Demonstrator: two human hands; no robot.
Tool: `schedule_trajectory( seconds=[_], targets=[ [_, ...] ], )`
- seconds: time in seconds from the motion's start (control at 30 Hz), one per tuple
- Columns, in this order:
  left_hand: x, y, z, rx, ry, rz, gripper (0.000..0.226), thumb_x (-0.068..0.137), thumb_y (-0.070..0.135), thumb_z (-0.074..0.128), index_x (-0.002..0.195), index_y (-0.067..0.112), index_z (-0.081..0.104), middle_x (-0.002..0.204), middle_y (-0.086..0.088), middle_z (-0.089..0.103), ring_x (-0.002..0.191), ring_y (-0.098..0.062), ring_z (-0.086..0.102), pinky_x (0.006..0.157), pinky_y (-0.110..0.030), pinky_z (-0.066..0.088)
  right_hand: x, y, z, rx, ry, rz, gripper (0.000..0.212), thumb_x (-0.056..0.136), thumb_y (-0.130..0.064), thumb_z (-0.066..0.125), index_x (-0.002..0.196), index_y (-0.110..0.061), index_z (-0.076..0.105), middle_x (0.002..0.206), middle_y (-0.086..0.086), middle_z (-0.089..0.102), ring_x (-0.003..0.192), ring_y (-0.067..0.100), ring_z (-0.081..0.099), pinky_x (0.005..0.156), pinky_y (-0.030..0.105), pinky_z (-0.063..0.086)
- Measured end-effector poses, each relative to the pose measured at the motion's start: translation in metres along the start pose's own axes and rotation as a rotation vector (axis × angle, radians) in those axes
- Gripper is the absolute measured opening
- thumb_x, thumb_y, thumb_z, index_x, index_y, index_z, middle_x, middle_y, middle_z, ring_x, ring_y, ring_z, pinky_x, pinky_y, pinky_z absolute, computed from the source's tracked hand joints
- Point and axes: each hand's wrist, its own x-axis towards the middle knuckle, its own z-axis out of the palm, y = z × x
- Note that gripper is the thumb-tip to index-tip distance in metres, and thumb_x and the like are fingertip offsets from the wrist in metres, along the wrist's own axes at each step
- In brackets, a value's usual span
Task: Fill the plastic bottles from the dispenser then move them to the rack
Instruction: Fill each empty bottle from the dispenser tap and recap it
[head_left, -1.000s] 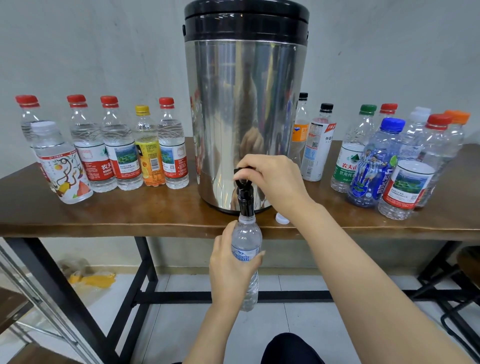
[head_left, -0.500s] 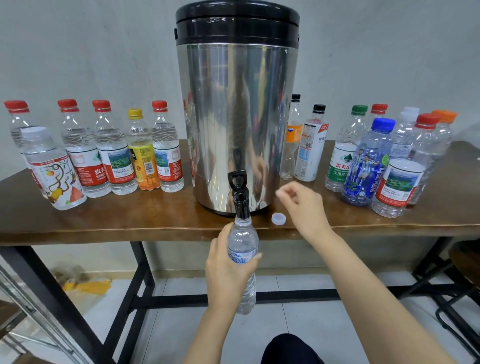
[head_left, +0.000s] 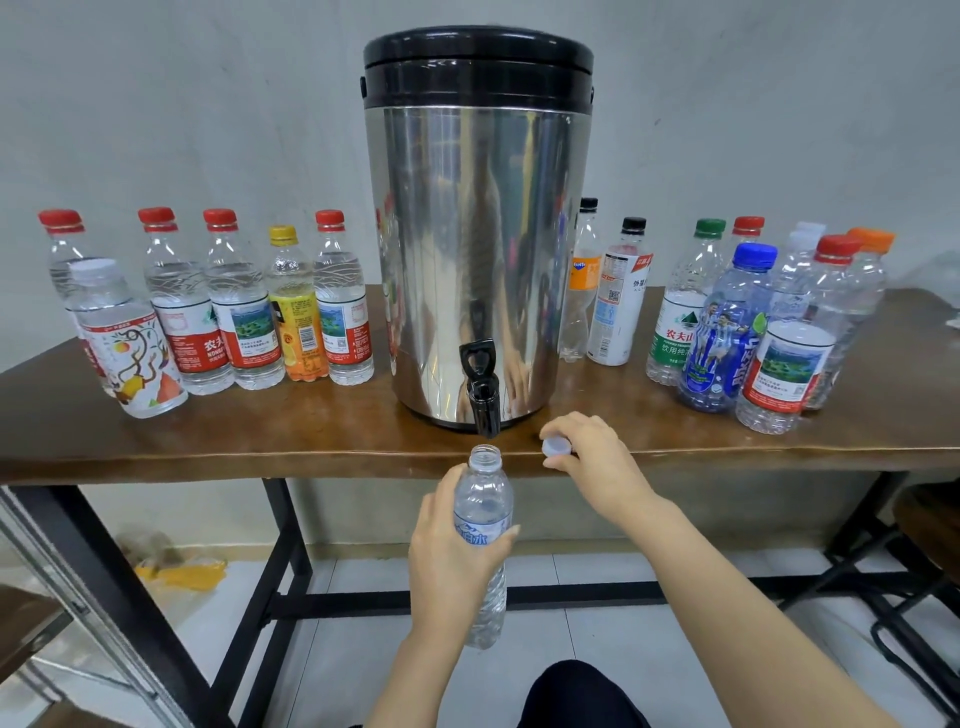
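A steel dispenser (head_left: 475, 249) with a black lid stands mid-table, its black tap (head_left: 482, 392) jutting over the front edge. My left hand (head_left: 452, 561) grips a clear, uncapped bottle (head_left: 484, 499) upright, its mouth a little below the tap. My right hand (head_left: 592, 462) pinches the bottle's white cap (head_left: 555, 446) at the table's front edge, just right of the tap.
Capped bottles stand in a group left of the dispenser (head_left: 228, 312) and another group to the right (head_left: 748, 322) on the brown wooden table (head_left: 260, 431). Black table legs (head_left: 283, 545) and a stool (head_left: 930, 519) are below. No rack is visible.
My right hand left the tap lever, moved down right and took the white cap. My left hand lowered the bottle away from the tap spout.
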Motion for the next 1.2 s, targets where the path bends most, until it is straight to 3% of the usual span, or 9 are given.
schedule_trajectory(
  seconds=[0.13, 0.3, 0.47, 0.6, 0.77, 0.9, 1.0, 1.1, 1.2],
  targets=[
    [-0.004, 0.001, -0.015, -0.010, 0.024, 0.010, 0.079, 0.063, 0.025, 0.091, 0.129, 0.037, 0.050, 0.112, 0.017, 0.055, 0.100, -0.004, 0.055, 0.075, -0.002, 0.036, -0.013, -0.018, -0.016, 0.210, 0.106, -0.083, 0.029, 0.088, -0.011, 0.070, 0.114, -0.023, 0.066, 0.097, -0.017, 0.057, 0.085, 0.008, 0.048, 0.079, 0.022, 0.037],
    [0.000, 0.013, -0.043, -0.076, 0.059, 0.061, 0.079, 0.059, 0.022, 0.092, 0.123, 0.044, 0.052, 0.115, 0.022, 0.061, 0.104, -0.003, 0.060, 0.088, -0.023, 0.049, -0.031, -0.074, -0.057, 0.481, 0.092, -0.247, 0.033, 0.083, -0.005, 0.074, 0.109, -0.026, 0.069, 0.091, 0.000, 0.061, 0.076, 0.011, 0.052, 0.074, 0.020, 0.047],
    [0.003, 0.029, -0.075, -0.120, 0.019, 0.069, 0.077, 0.058, 0.021, 0.093, 0.109, 0.055, 0.048, 0.103, 0.024, 0.065, 0.094, 0.006, 0.062, 0.079, -0.016, 0.051, -0.036, -0.121, -0.077, 0.400, -0.103, -0.406, 0.031, 0.081, -0.001, 0.075, 0.106, -0.018, 0.071, 0.103, 0.002, 0.063, 0.085, 0.016, 0.056, 0.076, 0.020, 0.051],
    [0.002, 0.031, -0.096, -0.102, -0.005, 0.088, 0.075, 0.057, 0.022, 0.094, 0.111, 0.051, 0.051, 0.105, 0.026, 0.065, 0.096, 0.005, 0.062, 0.081, -0.022, 0.055, -0.027, -0.140, -0.072, 0.263, -0.206, -0.478, 0.033, 0.078, -0.002, 0.079, 0.108, -0.016, 0.074, 0.100, 0.001, 0.066, 0.090, 0.020, 0.061, 0.084, 0.033, 0.054],
    [-0.003, 0.028, -0.115, -0.088, 0.011, 0.102, 0.074, 0.056, 0.024, 0.094, 0.115, 0.045, 0.055, 0.105, 0.025, 0.066, 0.095, 0.001, 0.064, 0.082, -0.027, 0.057, -0.023, -0.160, -0.069, 0.202, -0.262, -0.518, 0.034, 0.078, -0.003, 0.079, 0.107, -0.018, 0.074, 0.094, -0.018, 0.060, 0.083, 0.004, 0.057, 0.081, 0.020, 0.052],
    [-0.004, 0.027, -0.125, -0.077, 0.021, 0.104, 0.074, 0.055, 0.021, 0.094, 0.115, 0.043, 0.056, 0.105, 0.029, 0.064, 0.094, 0.002, 0.065, 0.081, -0.026, 0.057, -0.021, -0.171, -0.063, 0.174, -0.277, -0.545, 0.034, 0.078, -0.004, 0.080, 0.107, -0.020, 0.074, 0.094, -0.018, 0.060, 0.084, 0.007, 0.058, 0.082, 0.019, 0.051],
    [-0.005, 0.026, -0.130, -0.063, 0.031, 0.105, 0.074, 0.056, 0.023, 0.094, 0.115, 0.043, 0.055, 0.105, 0.031, 0.063, 0.095, 0.002, 0.064, 0.079, -0.022, 0.056, -0.021, -0.176, -0.061, 0.164, -0.299, -0.545, 0.033, 0.080, -0.007, 0.079, 0.109, -0.021, 0.073, 0.096, -0.016, 0.060, 0.082, -0.002, 0.057, 0.080, 0.013, 0.049],
    [-0.006, 0.024, -0.133, -0.038, 0.035, 0.115, 0.074, 0.056, 0.026, 0.094, 0.115, 0.046, 0.053, 0.106, 0.032, 0.062, 0.096, 0.002, 0.064, 0.079, -0.020, 0.056, -0.020, -0.180, -0.060, 0.137, -0.315, -0.527, 0.030, 0.079, -0.014, 0.080, 0.109, -0.020, 0.073, 0.095, -0.014, 0.062, 0.079, -0.005, 0.055, 0.077, 0.012, 0.046],
    [-0.005, 0.023, -0.135, -0.009, 0.040, 0.118, 0.076, 0.056, 0.028, 0.094, 0.115, 0.048, 0.051, 0.107, 0.028, 0.063, 0.097, 0.001, 0.064, 0.080, -0.023, 0.057, -0.017, -0.184, -0.056, 0.062, -0.302, -0.482, 0.031, 0.076, -0.037, 0.081, 0.097, -0.015, 0.074, 0.085, -0.005, 0.065, 0.076, 0.005, 0.056, 0.074, 0.023, 0.050]
  ],
)
